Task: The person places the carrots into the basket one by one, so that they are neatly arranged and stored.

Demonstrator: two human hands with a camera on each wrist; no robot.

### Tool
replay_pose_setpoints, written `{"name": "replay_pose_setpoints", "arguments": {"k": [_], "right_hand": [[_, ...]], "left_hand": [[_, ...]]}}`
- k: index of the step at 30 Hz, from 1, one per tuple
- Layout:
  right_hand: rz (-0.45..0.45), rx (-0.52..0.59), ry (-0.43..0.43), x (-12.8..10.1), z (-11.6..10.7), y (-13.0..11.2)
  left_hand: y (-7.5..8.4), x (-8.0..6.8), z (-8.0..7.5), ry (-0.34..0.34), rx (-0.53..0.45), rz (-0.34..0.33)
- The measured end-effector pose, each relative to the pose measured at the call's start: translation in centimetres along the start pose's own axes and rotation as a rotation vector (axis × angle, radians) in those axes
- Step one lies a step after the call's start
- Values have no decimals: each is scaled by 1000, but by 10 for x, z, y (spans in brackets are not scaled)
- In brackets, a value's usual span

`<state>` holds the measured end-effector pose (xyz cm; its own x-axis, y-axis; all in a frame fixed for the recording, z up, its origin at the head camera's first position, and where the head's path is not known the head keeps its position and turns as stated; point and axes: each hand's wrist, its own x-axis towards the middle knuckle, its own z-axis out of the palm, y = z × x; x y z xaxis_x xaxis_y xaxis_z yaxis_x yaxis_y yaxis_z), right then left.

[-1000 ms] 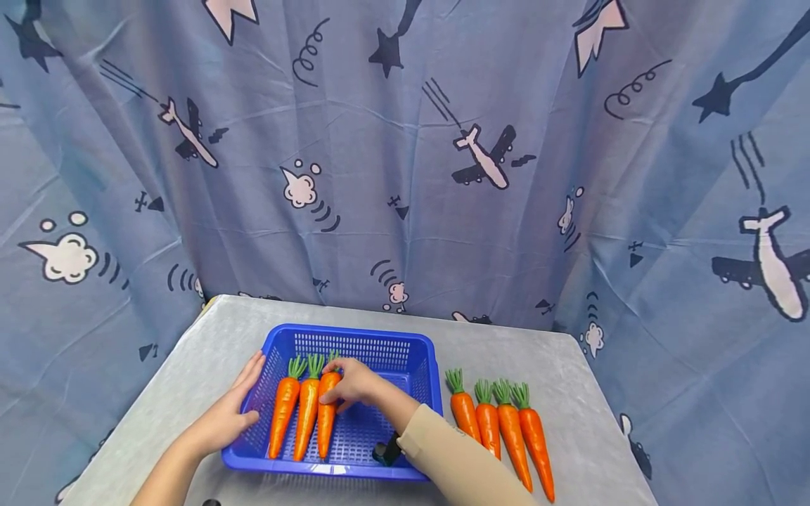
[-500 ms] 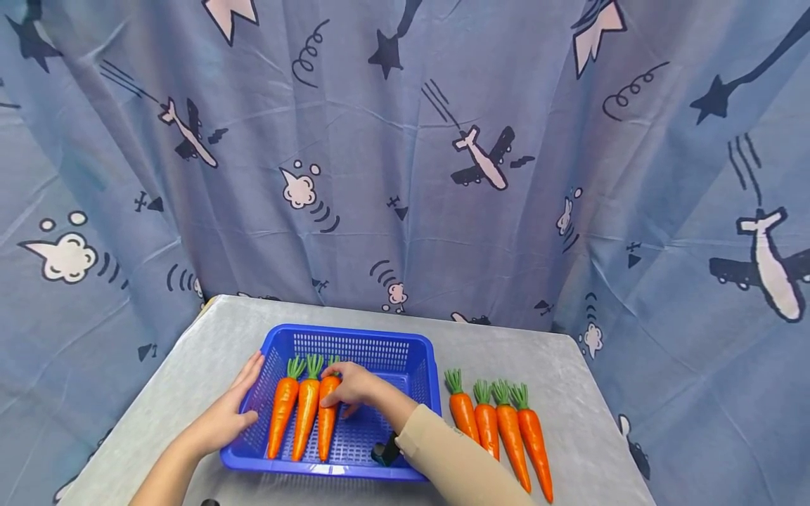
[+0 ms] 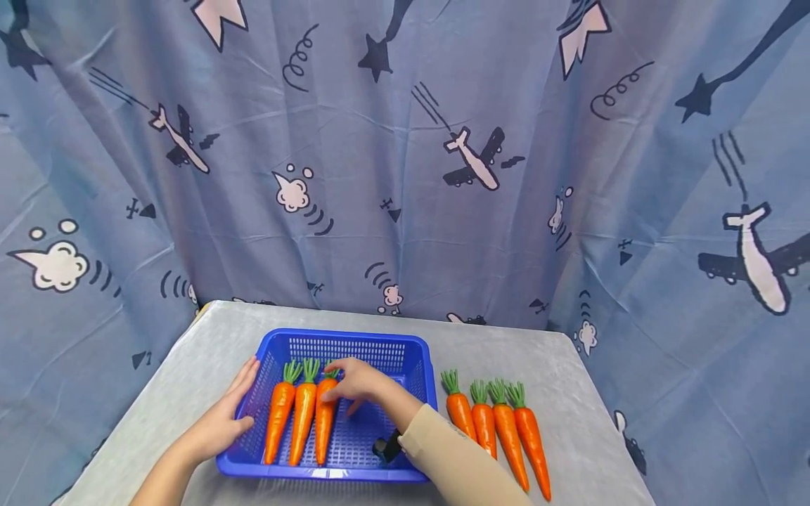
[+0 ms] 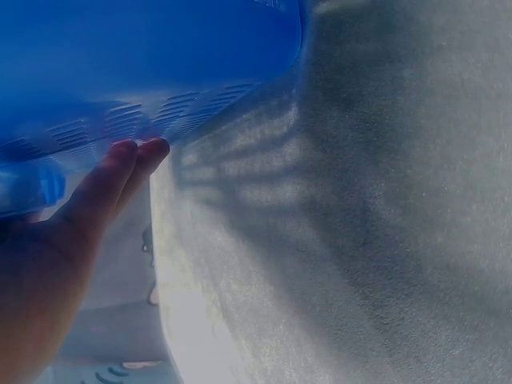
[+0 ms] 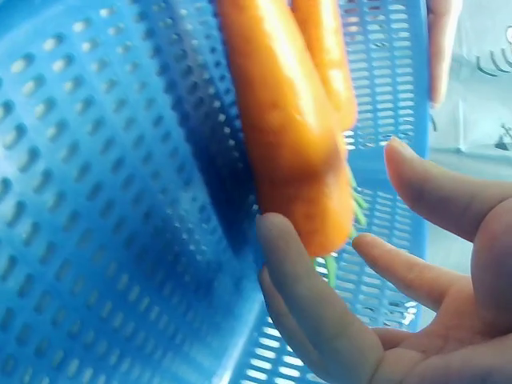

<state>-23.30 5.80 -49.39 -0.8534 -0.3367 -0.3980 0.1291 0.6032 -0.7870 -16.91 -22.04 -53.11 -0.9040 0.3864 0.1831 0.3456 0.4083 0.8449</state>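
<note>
Grey-covered table (image 3: 557, 393) against a blue curtain (image 3: 405, 176) printed with planes, stars and clouds. A blue perforated basket (image 3: 354, 341) sits near the front edge, left of centre. Three orange carrots lie side by side in its left half, green tops toward 12 o'clock, tips toward 6. The right hand (image 3: 357, 379) is inside the basket at the thick end of the rightmost basket carrot (image 3: 325, 422); in the right wrist view that carrot (image 5: 292, 136) has its crown resting against one extended finger, the other fingers spread and relaxed, none curled round it: the hand is open, touching, not gripping. The middle carrot (image 3: 304, 420) and the left carrot (image 3: 278, 422) lie just beside it, flanks touching or nearly so. The left hand (image 3: 221, 422) is at 9 o'clock of the basket, flat against the outer left wall, fingers straight; the left wrist view shows fingertips (image 4: 140, 152) touching the blue wall just under the rim, holding nothing. A tan sleeve (image 3: 455, 464) covers the right forearm, with a small black device (image 3: 386, 448) at the wrist. At 3 o'clock of the basket, on the bare table, four more carrots (image 3: 500, 422) lie in a close row, tops toward 12 o'clock, tips angled toward 5.
</note>
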Motion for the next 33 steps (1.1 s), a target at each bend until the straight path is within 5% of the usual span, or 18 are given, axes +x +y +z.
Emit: {"name": "replay_pose_setpoints", "arguments": {"k": [18, 33], "right_hand": [[-152, 20, 43, -44, -44, 0], [-284, 103, 137, -88, -96, 24]], "left_hand": [[0, 1, 3, 3, 7, 5], [-2, -3, 3, 24, 28, 58]]}}
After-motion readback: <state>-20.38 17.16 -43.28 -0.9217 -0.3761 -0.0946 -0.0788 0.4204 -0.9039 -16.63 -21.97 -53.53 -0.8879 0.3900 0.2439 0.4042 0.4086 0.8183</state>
